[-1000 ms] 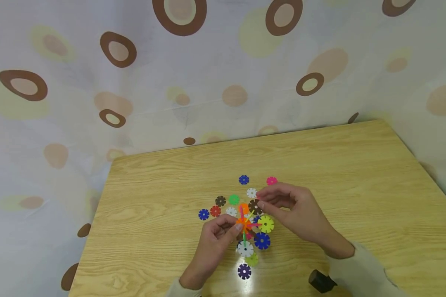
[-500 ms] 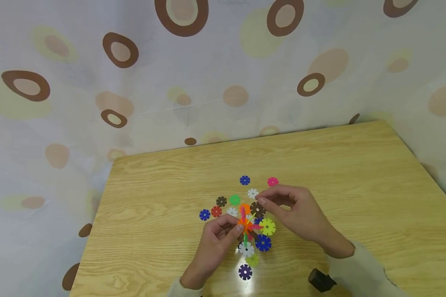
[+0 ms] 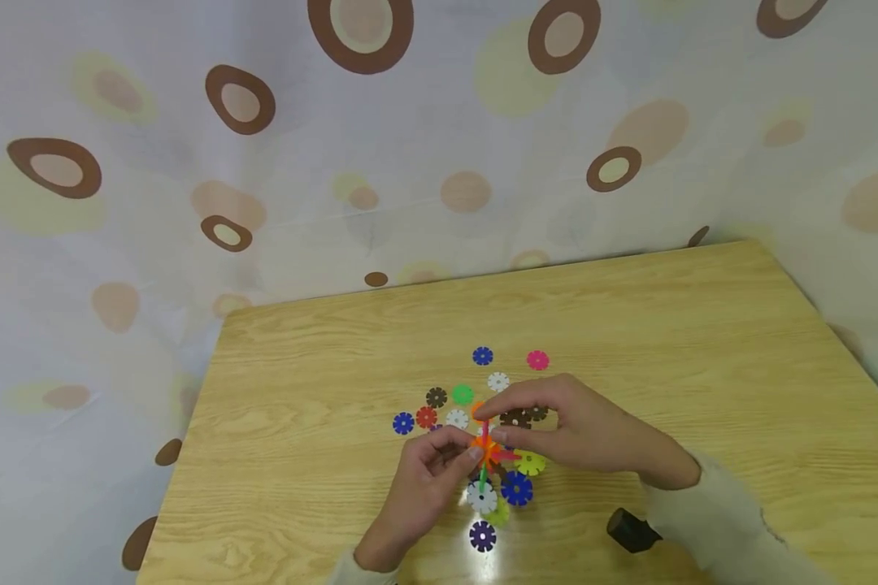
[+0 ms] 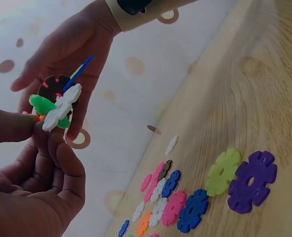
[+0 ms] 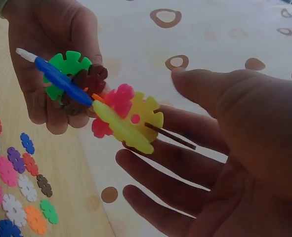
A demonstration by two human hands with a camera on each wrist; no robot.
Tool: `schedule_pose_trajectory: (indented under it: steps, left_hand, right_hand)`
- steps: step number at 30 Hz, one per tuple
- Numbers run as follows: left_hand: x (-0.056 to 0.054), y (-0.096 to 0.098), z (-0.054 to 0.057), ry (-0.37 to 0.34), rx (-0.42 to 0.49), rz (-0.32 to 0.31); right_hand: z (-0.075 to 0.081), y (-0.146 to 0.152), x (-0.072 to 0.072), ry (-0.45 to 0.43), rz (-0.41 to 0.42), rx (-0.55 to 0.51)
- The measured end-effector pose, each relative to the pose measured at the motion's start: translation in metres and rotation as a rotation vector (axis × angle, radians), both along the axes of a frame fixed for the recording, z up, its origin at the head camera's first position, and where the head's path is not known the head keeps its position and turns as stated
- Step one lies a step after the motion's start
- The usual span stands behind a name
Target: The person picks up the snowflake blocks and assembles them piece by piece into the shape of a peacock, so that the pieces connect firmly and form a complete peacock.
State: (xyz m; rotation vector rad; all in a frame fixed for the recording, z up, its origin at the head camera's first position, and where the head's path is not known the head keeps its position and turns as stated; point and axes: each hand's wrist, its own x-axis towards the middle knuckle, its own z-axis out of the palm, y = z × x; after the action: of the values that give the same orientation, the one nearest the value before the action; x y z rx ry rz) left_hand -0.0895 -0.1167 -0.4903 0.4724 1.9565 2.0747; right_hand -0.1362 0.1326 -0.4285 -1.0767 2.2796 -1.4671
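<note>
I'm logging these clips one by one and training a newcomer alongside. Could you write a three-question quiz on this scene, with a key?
1. Which hand pinches the joined-disc build?
2. True or false: in the left wrist view, the purple disc lies on the table.
3. Fill in the colour: in the left wrist view, the disc closest to the purple disc is ____.

Key:
1. The left hand.
2. True.
3. Yellow-green; the yellow-green disc is right beside it.
</note>
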Motion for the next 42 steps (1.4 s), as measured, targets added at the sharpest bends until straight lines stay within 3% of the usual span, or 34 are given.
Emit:
schedule_pose_trajectory:
  steps: [8, 11, 17, 21, 23, 29, 36, 42]
  left_hand:
    - [-0.001, 0.0, 0.003, -0.069, -0.058, 0.022]
    - [-0.003, -0.002, 0.002, -0.076, -0.082, 0.014]
    - [-0.008, -0.004, -0.001, -0.12, -0.073, -0.048]
    - [-0.009, -0.005, -0.003, -0.163, -0.03, -0.096]
    - [-0.01, -0.006, -0.003, -0.164, -0.028, -0.102]
    - [-0.01, -0.008, -0.004, -0.181, -0.054, -0.043]
    - [-0.011, -0.007, -0.004, -0.201, -0.093, 0.068]
    - [-0.012, -0.006, -0.004, -0.212, -0.091, 0.069]
  right_hand:
    - [-0.003, -0.007, 0.003, 0.042, -0.05, -0.006]
    - [-0.005, -0.006, 0.003, -0.001, -0.073, 0.005]
    - [-0.017, 0.004, -0.005, -0.09, -0.217, -0.049]
    - [-0.037, 0.008, -0.004, -0.081, -0.239, 0.052]
    - [-0.049, 0.006, 0.0, -0.029, -0.219, 0.134]
    - [-0.078, -0.01, 0.008, 0.084, -0.223, 0.339]
    - [-0.082, -0.016, 0.008, -0.005, -0.291, 0.422]
    - [-0.077, -0.01, 0.004, -0.105, -0.263, 0.396]
